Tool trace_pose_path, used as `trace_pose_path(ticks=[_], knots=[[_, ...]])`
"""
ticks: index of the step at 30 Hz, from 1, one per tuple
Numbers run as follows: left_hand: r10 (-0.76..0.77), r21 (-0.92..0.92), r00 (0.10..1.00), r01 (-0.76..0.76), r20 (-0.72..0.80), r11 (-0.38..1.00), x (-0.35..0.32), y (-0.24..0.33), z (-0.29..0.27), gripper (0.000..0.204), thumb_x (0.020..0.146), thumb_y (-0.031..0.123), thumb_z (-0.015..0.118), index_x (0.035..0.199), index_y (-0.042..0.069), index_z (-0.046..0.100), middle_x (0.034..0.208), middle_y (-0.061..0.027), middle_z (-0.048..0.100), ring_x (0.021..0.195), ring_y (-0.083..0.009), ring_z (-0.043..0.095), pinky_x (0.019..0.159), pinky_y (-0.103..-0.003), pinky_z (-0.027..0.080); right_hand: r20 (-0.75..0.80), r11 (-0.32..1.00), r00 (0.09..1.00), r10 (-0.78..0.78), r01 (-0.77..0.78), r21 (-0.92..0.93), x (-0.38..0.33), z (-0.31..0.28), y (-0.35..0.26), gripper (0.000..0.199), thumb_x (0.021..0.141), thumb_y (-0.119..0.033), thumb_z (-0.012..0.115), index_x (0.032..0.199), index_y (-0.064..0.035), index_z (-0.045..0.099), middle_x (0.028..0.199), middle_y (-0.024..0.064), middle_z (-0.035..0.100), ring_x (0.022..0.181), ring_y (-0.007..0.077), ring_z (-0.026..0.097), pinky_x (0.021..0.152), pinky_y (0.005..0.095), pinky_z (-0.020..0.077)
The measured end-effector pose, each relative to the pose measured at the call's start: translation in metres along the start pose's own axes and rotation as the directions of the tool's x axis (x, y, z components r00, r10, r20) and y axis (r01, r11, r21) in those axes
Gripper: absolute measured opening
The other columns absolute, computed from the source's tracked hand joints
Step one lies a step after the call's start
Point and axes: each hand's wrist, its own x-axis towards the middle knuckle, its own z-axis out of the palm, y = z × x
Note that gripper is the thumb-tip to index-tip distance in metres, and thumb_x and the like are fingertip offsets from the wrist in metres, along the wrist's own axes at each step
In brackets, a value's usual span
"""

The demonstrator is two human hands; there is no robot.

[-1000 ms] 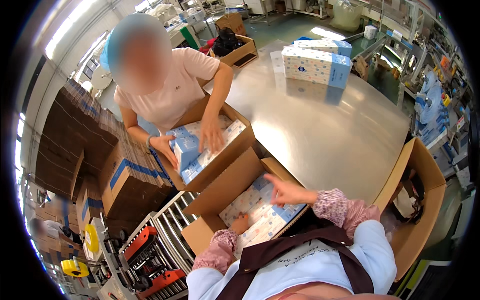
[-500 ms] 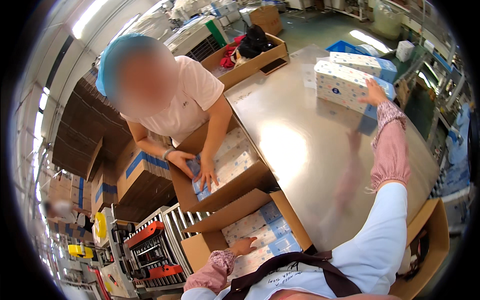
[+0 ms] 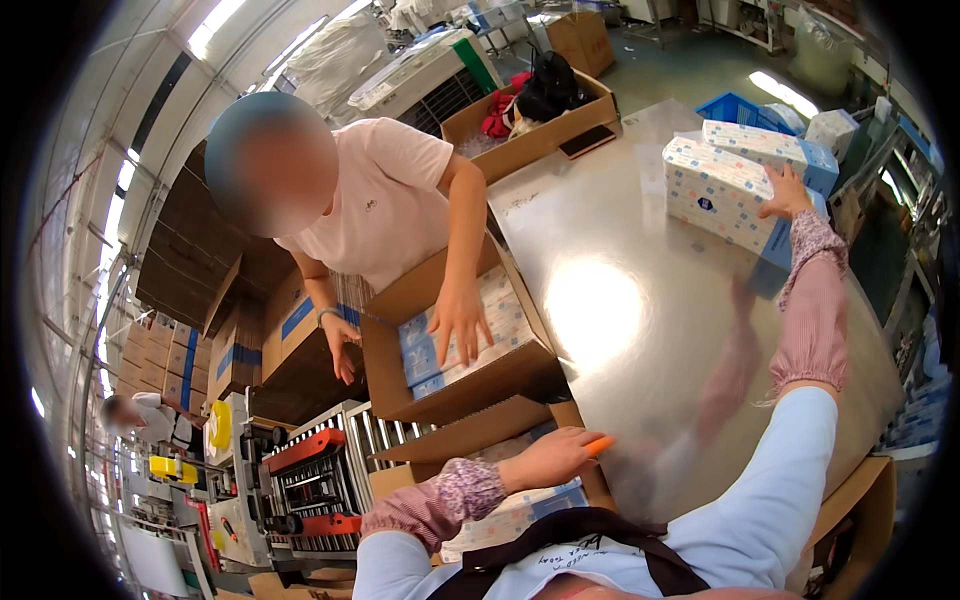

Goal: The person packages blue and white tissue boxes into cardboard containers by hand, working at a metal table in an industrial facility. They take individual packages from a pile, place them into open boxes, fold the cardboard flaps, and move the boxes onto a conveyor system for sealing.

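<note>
My right hand (image 3: 785,192) reaches over the metal table, its thumb and fingers bent around the blue end of a long white wrapped pack (image 3: 715,195) with small coloured spots. A second such pack (image 3: 752,143) lies just behind it. My left hand (image 3: 550,460) hangs over the near carton (image 3: 592,470), fingers together, with a small orange thing (image 3: 599,446) at the fingertips; its kind is not clear. Several similar packs (image 3: 515,515) lie in that carton, partly hidden by my left arm. The farther carton (image 3: 545,365) also holds spotted packs (image 3: 425,350).
A co-worker's hand (image 3: 460,320) is over the farther carton. The metal table (image 3: 650,400) spans the right side. Beyond stand a carton of bags (image 3: 485,155), a dark flat device (image 3: 588,141) and a blue basket (image 3: 740,108). A roller conveyor (image 3: 375,435) runs at left.
My left hand has risen from the packs in the near carton and moved right; the orange thing now shows. The co-worker's hands have drawn apart. My right hand stays at the pack, its fingers more bent.
</note>
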Motion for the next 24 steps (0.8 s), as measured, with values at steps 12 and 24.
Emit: trace_pose_path(ticks=[12,24], knots=[[0.211,0.154,0.954,-0.181,-0.211,0.971,0.041,-0.020,-0.030,0.049,0.078,0.014,0.063,0.125,0.005,0.051,0.116,-0.0206,0.055,0.103,-0.0355,0.054,0.089,-0.041,0.044,0.180,0.911,0.967,-0.178,0.093,0.401,-0.096,-0.020,-0.055,0.096,0.047,-0.026,0.078,0.131,-0.0005,0.038,0.100,0.0236,0.061,0.095,0.0339,0.060,0.082,0.0386,0.0479],[-0.158,0.155,0.936,0.114,0.316,0.981,0.141,0.007,-0.047,0.107,0.060,0.053,0.077,0.140,0.004,0.027,0.119,-0.0213,0.054,0.103,-0.0350,0.057,0.087,-0.038,0.047,-0.121,0.992,0.993,-0.003,-0.012,-0.127,-0.076,-0.044,0.019,0.102,0.061,-0.044,0.079,0.141,-0.0058,0.028,0.131,0.0217,0.045,0.123,0.0367,0.039,0.104,0.0425,0.0298]])
